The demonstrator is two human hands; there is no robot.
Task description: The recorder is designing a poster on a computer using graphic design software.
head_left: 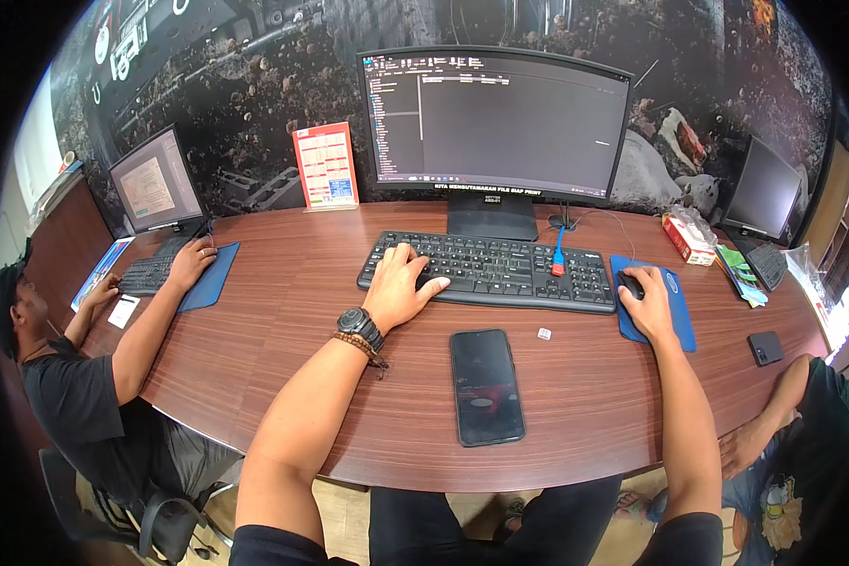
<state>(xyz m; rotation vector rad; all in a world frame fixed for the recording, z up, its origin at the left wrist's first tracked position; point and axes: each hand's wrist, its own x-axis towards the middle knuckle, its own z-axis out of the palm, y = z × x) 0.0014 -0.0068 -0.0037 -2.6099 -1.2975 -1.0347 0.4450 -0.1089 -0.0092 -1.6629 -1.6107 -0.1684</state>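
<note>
My left hand (398,291) rests over the left part of a black keyboard (500,271), fingers spread on the keys and thumb stretched out to the right. A dark watch and a beaded bracelet are on that wrist. At the right, my right hand (651,309) is wrapped over a black mouse (629,285) on a blue mouse pad (677,319). Behind the keyboard stands a wide monitor (519,132) showing a dark file window. A blue cable plug with a red end (557,266) lies across the keyboard's right part.
A dark phone (487,389) lies in front of the keyboard, near a small white square piece (544,334). A red-and-white calendar (326,166) stands behind. One person (75,396) works at the left; another (802,424) sits at the right, near a small dark device (765,348).
</note>
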